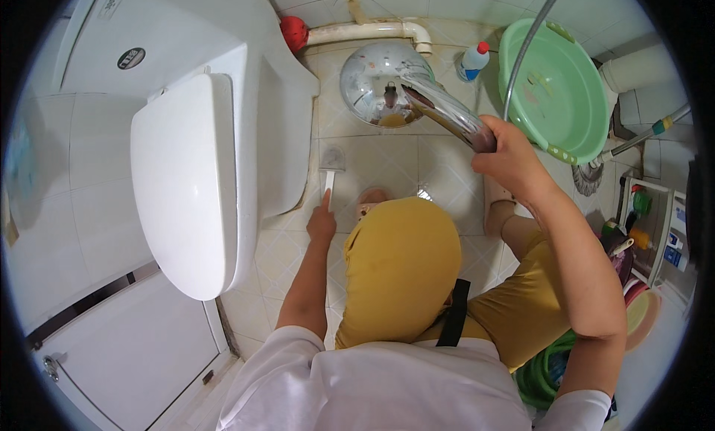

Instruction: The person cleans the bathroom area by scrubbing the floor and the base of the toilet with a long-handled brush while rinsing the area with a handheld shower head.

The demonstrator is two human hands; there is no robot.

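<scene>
My right hand [509, 154] is wrapped round the handle of a chrome shower head [387, 77], held above the floor. Its broad round face hides the tiles under it, and a grey hose [530, 38] runs up from near my hand. Lower down on the left, my left hand [322, 222] grips the white handle of a scrub brush [333, 161]. The brush head rests on the floor tiles [380, 159], close to the base of the white toilet [287, 148]. Whether water flows from the shower head, I cannot tell.
At the far right a green basin [599, 96] leans by the wall, beside a red-capped bottle [474, 61]. A mop [588, 179] and a shelf of bottles [655, 222] stand right. White pipe [357, 33] and a red ball-like object [293, 33] lie behind the toilet.
</scene>
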